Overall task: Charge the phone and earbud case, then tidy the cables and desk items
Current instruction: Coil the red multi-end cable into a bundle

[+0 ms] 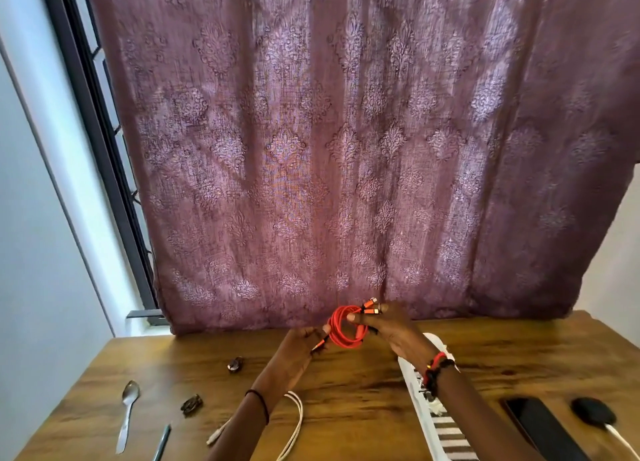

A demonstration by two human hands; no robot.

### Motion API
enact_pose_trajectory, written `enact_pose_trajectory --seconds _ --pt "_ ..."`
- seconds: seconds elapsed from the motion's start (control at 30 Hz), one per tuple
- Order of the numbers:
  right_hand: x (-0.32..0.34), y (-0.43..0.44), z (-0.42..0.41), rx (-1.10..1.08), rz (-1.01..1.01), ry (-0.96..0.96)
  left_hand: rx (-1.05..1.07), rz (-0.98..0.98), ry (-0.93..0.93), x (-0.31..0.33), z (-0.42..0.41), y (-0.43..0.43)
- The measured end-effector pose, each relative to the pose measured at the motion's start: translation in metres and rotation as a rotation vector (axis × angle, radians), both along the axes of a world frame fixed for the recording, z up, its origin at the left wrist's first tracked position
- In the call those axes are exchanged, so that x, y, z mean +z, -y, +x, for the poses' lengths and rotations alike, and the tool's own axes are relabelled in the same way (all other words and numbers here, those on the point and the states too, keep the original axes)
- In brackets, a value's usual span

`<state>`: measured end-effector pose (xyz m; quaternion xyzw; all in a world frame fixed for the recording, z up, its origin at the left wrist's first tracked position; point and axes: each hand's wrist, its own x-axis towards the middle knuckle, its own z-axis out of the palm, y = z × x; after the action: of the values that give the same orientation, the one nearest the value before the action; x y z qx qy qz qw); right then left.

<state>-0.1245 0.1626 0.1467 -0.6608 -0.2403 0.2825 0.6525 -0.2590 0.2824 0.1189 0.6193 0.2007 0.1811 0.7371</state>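
Both hands hold a coiled orange-red cable above the wooden desk. My left hand pinches the coil's lower left side, with one plug end sticking out below its fingers. My right hand grips the coil's right side, and several orange connector ends poke up above its fingers. A black phone lies flat at the right. Right of the phone sits a black earbud case with a white cable plugged in. A second white cable lies loose under my left forearm.
A white power strip runs from under my right wrist to the bottom edge. At the left lie a metal spoon, a pen and two small dark objects. A purple patterned curtain hangs behind the desk.
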Motion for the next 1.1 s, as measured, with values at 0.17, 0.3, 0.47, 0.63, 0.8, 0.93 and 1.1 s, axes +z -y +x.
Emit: enact_pose_trajectory --seconds 0.17,0.3,0.47,0.63,0.8,0.93,1.1 --pt "-0.015 0.005 -0.001 -0.036 0.067 -0.015 0.018 0.057 -0.033 -0.006 0.004 0.001" --pt "-0.024 0.012 0.001 -0.058 0.104 -0.043 -0.008 0.078 -0.038 -0.006 0.005 0.008" --pt "-0.032 0.022 0.01 -0.088 0.097 -0.07 -0.083 -0.003 -0.111 -0.006 0.008 0.012" --pt "-0.031 0.04 0.022 -0.097 0.063 -0.062 -0.157 -0.032 -0.149 0.001 0.021 0.022" --pt "-0.025 0.065 0.044 -0.109 -0.032 -0.03 -0.241 0.006 -0.091 0.003 0.041 0.043" --pt "-0.025 0.097 0.063 -0.089 -0.12 0.044 -0.368 0.022 -0.109 -0.007 0.062 0.064" --pt "-0.033 0.135 0.09 -0.032 -0.276 0.137 -0.227 0.091 -0.214 -0.033 0.093 0.09"
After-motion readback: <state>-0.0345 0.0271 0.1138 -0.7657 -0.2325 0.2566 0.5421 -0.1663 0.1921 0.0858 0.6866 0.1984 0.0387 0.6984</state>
